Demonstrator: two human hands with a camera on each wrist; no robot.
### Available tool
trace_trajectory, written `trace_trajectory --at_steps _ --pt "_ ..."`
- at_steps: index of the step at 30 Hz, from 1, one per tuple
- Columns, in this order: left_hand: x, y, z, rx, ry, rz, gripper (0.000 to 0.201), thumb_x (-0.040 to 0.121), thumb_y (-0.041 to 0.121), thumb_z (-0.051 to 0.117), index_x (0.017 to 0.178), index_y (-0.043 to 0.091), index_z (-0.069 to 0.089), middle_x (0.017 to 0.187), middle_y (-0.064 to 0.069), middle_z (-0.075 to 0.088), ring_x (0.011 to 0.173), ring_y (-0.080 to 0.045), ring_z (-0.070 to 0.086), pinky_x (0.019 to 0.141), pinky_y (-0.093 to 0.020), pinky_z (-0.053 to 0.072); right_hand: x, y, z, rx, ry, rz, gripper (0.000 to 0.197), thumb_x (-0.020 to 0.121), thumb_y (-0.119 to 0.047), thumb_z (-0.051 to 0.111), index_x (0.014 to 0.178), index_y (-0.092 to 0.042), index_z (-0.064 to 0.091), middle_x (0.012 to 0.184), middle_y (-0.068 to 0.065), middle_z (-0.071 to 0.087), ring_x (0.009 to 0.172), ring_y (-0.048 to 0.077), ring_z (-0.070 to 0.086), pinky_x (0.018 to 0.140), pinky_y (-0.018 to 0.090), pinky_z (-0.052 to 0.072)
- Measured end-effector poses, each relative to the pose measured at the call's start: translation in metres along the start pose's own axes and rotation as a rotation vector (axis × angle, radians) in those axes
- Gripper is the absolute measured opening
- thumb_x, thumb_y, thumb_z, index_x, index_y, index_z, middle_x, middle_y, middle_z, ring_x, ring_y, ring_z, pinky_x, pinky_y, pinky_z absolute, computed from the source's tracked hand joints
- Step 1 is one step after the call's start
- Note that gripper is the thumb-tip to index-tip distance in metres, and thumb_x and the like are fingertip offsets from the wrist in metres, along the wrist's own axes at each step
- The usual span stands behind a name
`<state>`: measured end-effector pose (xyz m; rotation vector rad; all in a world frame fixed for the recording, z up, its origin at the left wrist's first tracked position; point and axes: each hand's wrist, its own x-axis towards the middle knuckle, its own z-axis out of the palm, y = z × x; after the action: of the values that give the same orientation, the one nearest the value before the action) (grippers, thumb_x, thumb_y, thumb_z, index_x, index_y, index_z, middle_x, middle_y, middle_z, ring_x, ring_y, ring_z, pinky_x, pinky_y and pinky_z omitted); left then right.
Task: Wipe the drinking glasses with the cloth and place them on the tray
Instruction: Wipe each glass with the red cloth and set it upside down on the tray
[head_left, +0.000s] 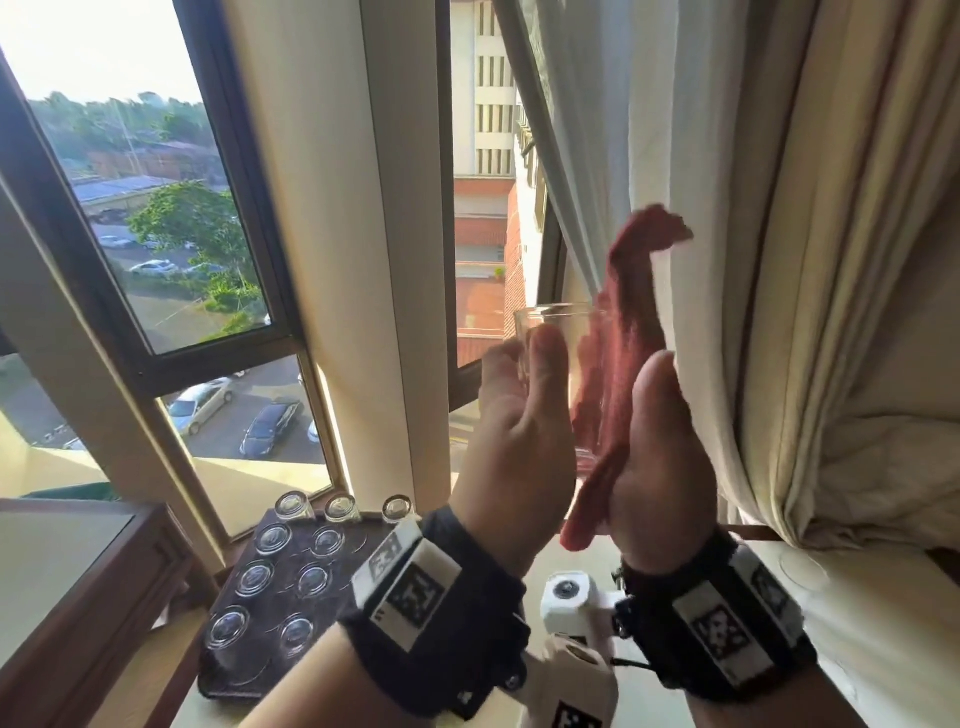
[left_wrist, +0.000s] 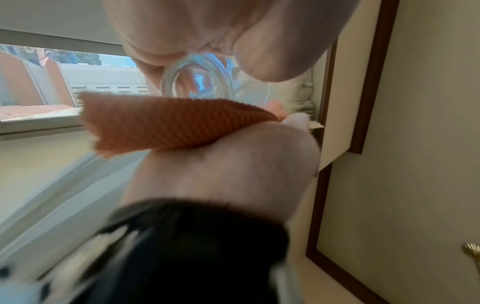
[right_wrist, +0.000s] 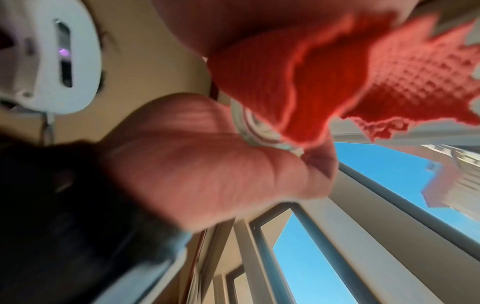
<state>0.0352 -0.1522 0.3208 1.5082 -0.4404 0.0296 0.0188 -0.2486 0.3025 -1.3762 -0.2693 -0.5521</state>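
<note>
While the left hand grips a clear cylindrical glass, ribbed red cloth lines it.

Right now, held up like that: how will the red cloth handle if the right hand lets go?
Probably floppy: in the head view the red cloth bends and its top corner curls over. Likely light, since the right hand holds it against the glass with little visible effort. Its knitted weave should grip the glass rather than slide.
</note>
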Motion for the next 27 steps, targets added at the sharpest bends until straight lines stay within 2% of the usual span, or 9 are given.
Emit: trace_trajectory --at_steps 3,5,7,10,16,18,21,23,27 --pt "0.013 0.003 -0.011 -0.080 0.093 -0.071 0.100 0.087 0.091 0.040 0.146 0.011 0.052 0.139 -0.014 0.064 0.126 -0.032 0.063 0.106 -0.049 0.053 -0.019 0.010 0.006 -0.084 -0.131 -0.105 0.079 0.095 -0.072 0.034 0.150 -0.016 0.046 0.148 0.004 0.054 0.128 0.023 0.052 0.110 0.040 0.040" --pt "0.023 0.003 -0.020 -0.138 0.137 -0.096 0.123 0.067 0.102 0.050 0.146 0.008 0.050 0.136 -0.011 0.065 0.118 -0.028 0.067 0.096 -0.045 0.057 -0.035 0.023 0.006 -0.044 -0.154 0.037 0.090 0.085 -0.083 0.043 0.148 -0.018 0.047 0.143 -0.003 0.059 0.110 0.034 0.052 0.103 0.023 0.045" --pt "0.022 0.005 -0.023 -0.129 0.148 -0.076 0.111 0.071 0.089 0.063 0.140 0.005 0.046 0.118 -0.008 0.067 0.093 -0.018 0.072 0.078 -0.033 0.057 -0.044 0.033 0.004 0.060 -0.139 0.186 0.100 0.066 -0.094 0.055 0.140 -0.027 0.052 0.131 -0.007 0.068 0.122 0.028 0.061 0.100 0.031 0.052" --pt "0.005 -0.004 -0.013 -0.044 -0.003 -0.069 0.093 0.068 0.073 0.080 0.129 0.015 0.040 0.094 -0.004 0.071 0.073 -0.012 0.074 0.071 -0.029 0.061 -0.032 0.033 0.001 0.047 -0.131 0.132 0.076 0.092 -0.068 0.045 0.152 -0.022 0.038 0.143 0.004 0.060 0.135 0.025 0.055 0.107 0.046 0.049" --pt "-0.001 -0.012 -0.006 0.017 -0.063 0.005 0.070 0.092 0.082 0.046 0.128 0.024 0.062 0.120 0.003 0.070 0.103 -0.006 0.069 0.080 -0.014 0.054 -0.011 0.007 -0.004 -0.093 -0.004 -0.099 0.086 0.084 -0.083 0.039 0.152 -0.030 0.038 0.147 0.000 0.056 0.134 0.012 0.054 0.112 0.037 0.046" --pt "0.003 -0.006 -0.012 -0.014 -0.051 0.020 0.068 0.093 0.076 0.035 0.123 0.022 0.064 0.109 0.014 0.071 0.092 0.006 0.067 0.076 -0.014 0.052 -0.022 0.010 0.004 -0.135 -0.076 -0.137 0.079 0.087 -0.081 0.039 0.152 -0.035 0.039 0.142 0.011 0.057 0.117 0.021 0.063 0.098 0.042 0.053" --pt "0.009 0.003 -0.022 -0.074 -0.024 0.055 0.070 0.091 0.073 0.038 0.132 0.017 0.054 0.097 0.011 0.067 0.074 0.014 0.064 0.067 -0.011 0.051 -0.042 0.034 0.009 -0.110 -0.065 -0.049 0.078 0.083 -0.086 0.044 0.147 -0.042 0.045 0.128 -0.020 0.066 0.103 0.011 0.068 0.099 0.044 0.054" --pt "0.008 0.005 -0.020 -0.051 -0.047 0.075 0.068 0.090 0.060 0.041 0.136 0.012 0.045 0.090 0.011 0.073 0.072 0.009 0.068 0.065 -0.010 0.052 -0.037 0.037 0.011 0.013 -0.076 0.022 0.067 0.081 -0.085 0.048 0.141 -0.054 0.049 0.137 -0.011 0.063 0.127 0.017 0.059 0.107 0.056 0.047" --pt "-0.002 -0.009 -0.007 -0.015 -0.081 0.075 0.061 0.094 0.058 0.046 0.138 0.016 0.044 0.108 -0.005 0.069 0.082 -0.006 0.074 0.070 -0.021 0.059 -0.011 0.014 0.004 0.102 -0.063 0.008 0.091 0.085 -0.079 0.046 0.157 -0.025 0.031 0.152 0.008 0.050 0.141 0.031 0.047 0.112 0.063 0.038"
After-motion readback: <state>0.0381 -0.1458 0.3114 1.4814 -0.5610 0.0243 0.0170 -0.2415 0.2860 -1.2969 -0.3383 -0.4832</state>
